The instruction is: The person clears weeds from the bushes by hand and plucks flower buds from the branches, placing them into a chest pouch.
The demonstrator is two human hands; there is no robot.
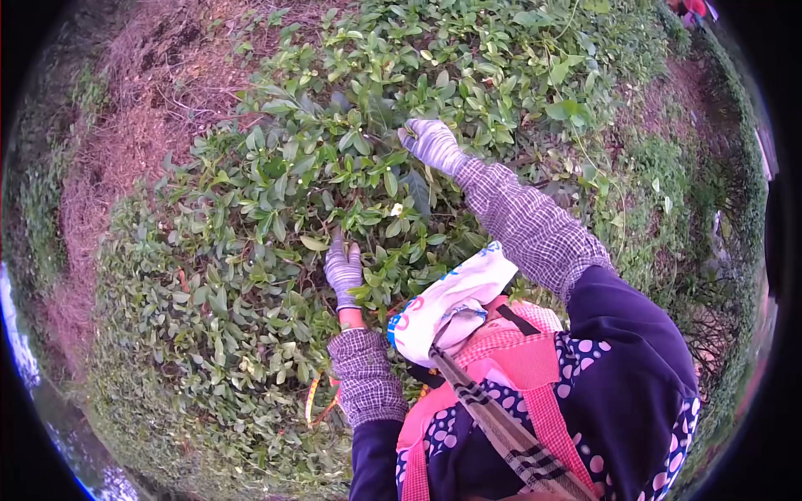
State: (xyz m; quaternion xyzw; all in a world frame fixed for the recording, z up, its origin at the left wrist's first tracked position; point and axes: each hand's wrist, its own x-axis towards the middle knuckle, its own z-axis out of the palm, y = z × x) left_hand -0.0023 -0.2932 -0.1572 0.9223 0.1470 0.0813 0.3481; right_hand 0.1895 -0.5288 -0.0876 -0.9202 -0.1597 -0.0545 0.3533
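A dense bush with green leaves (284, 167) fills the middle of the head view. My right hand (433, 144), in a striped grey-white knit glove, reaches over its upper part. The fingers of that hand are curled inward among the leaves, and what they grip is hidden. Lower down, my left hand (343, 271) wears a matching glove and touches the foliage. Its fingers point up into the leaves, thumb apart, with the tips partly covered. Between the two hands is a small white flower (397, 210). A white bag with blue and red print (459, 301) hangs at my front.
A checked strap (493, 422) crosses my chest. An orange-yellow band (312, 399) shows in the foliage below my left hand. Dry brown ground (134, 142) lies at the upper left. More greenery (660, 192) runs along the right. Part of another person (695, 8) appears far off at top right.
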